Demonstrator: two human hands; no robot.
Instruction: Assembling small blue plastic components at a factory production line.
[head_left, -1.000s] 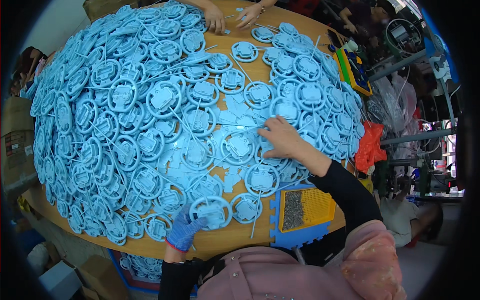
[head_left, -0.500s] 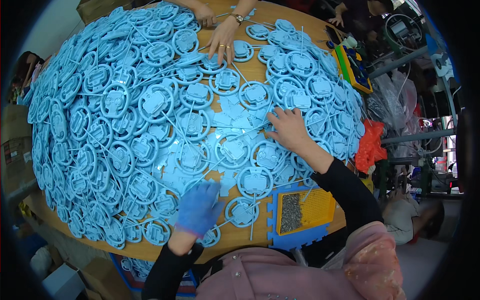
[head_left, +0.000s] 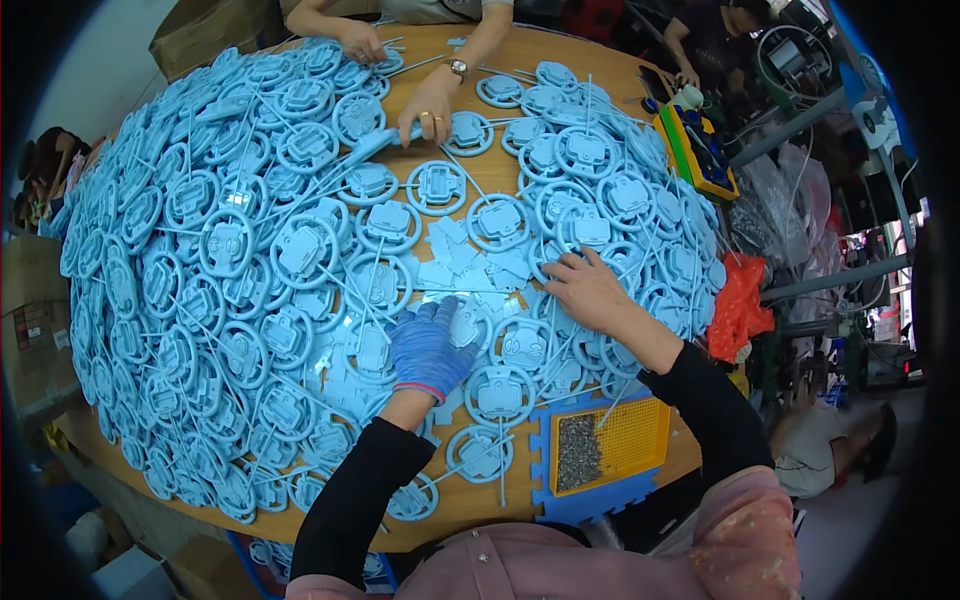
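A wooden table (head_left: 470,500) is heaped with light blue plastic toy steering wheels (head_left: 300,250), many still on thin sprue sticks. My left hand (head_left: 428,347), in a blue glove with a red cuff, lies palm down on small flat blue plastic pieces (head_left: 470,265) and wheels at the middle. My bare right hand (head_left: 588,290) rests fingers down on wheels just right of it. Whether either hand grips a part is hidden under the palms.
A yellow tray in a blue frame (head_left: 605,450) holds a pile of small grey screws near my right forearm. Across the table another person's hands (head_left: 430,105) work on wheels. A yellow-green tray (head_left: 697,150) and an orange bag (head_left: 738,305) sit at the right edge.
My left hand has come up from the table's near edge to the middle of the pile. My right hand stayed in much the same spot. The view has tilted, showing more of the far side.
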